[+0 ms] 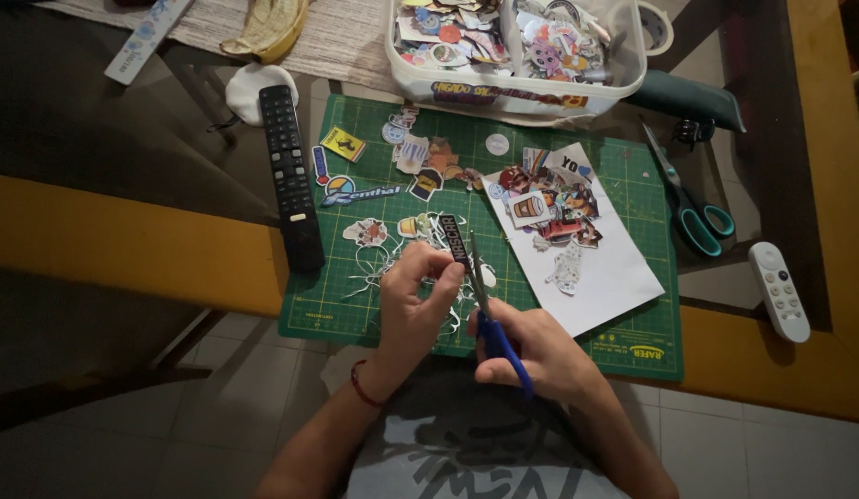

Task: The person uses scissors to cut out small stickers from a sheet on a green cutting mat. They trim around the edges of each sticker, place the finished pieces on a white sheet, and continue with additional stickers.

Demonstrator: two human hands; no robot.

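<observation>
Over a green cutting mat (633,199), left hand (413,310) pinching sticker strip (454,240), right hand (540,351) gripping blue scissors (496,340)

A dark green rubber cutting mat (623,185) carries a pale grid; the small steel scissors (497,340) have blue handles (the larger pair (693,208) teal), beside a long black plastic remote (289,176) and a white paper sheet (614,273).

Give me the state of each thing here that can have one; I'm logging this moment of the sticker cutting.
Left hand: pinching a black sticker strip.
Right hand: closed through the blue scissors, blades at the strip.
Teal scissors: lying shut on the table.
Plastic tub: open, full of stickers.
White sheet: flat on the green cutting mat, cut-outs piled on it.
Black remote: lying flat beside the mat.
</observation>
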